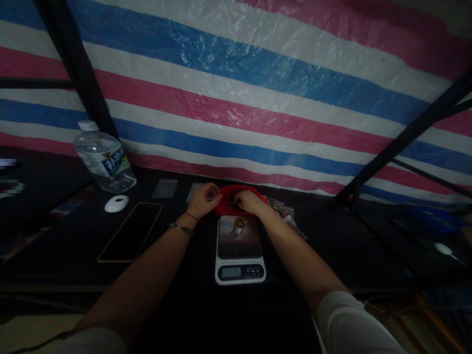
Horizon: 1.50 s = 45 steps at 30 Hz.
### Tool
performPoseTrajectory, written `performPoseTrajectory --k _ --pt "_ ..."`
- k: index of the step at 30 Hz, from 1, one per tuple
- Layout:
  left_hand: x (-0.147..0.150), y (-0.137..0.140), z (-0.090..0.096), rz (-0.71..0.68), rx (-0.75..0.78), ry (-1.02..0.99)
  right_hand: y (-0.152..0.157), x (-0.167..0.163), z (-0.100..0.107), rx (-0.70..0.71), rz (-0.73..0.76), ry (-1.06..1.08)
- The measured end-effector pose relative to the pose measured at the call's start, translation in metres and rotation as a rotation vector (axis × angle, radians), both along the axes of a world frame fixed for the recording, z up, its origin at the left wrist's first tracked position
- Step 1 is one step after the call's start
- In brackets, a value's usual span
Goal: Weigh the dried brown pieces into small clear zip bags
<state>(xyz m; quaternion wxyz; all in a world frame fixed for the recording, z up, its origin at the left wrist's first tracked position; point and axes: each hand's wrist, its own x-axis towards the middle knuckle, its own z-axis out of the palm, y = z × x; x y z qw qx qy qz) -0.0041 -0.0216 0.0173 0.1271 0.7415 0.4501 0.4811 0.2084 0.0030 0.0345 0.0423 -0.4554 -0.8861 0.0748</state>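
My left hand (205,199) is closed at the left rim of a red bowl-like container (256,191). Its fingers curl around something small that I cannot make out. My right hand (249,201) reaches inside the red container, fingers pinched together among small dark pieces (231,200). What it grips, if anything, is hidden. Just in front stands a white kitchen scale (239,248) with a metal plate and a lit digital display. A small cup (239,226) of copper-coloured bits sits on the plate, and neither hand touches it.
Small clear zip bags (165,188) lie left of my hands, filled bags (283,212) to the right. A phone (131,232), a white oval case (117,203) and a large clear bottle (105,160) stand or lie further left. Behind the black table (332,250) hangs a striped tarp (236,113).
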Motion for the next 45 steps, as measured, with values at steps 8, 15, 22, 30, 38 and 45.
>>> performPoseTrajectory --k 8,15,22,30,38,45 --pt "-0.001 0.001 -0.001 -0.016 0.032 -0.013 -0.031 0.012 0.019 0.051 -0.046 0.266" --pt "0.000 0.002 -0.003 -0.031 0.012 -0.008 -0.093 0.018 0.051 0.003 0.135 0.391" --pt "0.001 -0.002 0.002 -0.028 -0.023 -0.041 -0.105 0.009 0.053 0.017 0.228 0.282" --pt "0.000 0.000 0.000 -0.040 -0.022 -0.038 -0.109 0.013 0.057 0.014 0.234 0.283" --pt "0.000 0.003 -0.005 -0.036 -0.005 -0.044 -0.111 0.019 0.051 0.035 0.205 0.361" --pt "0.000 0.003 -0.004 -0.044 -0.013 -0.053 -0.111 0.021 0.046 0.018 0.174 0.361"
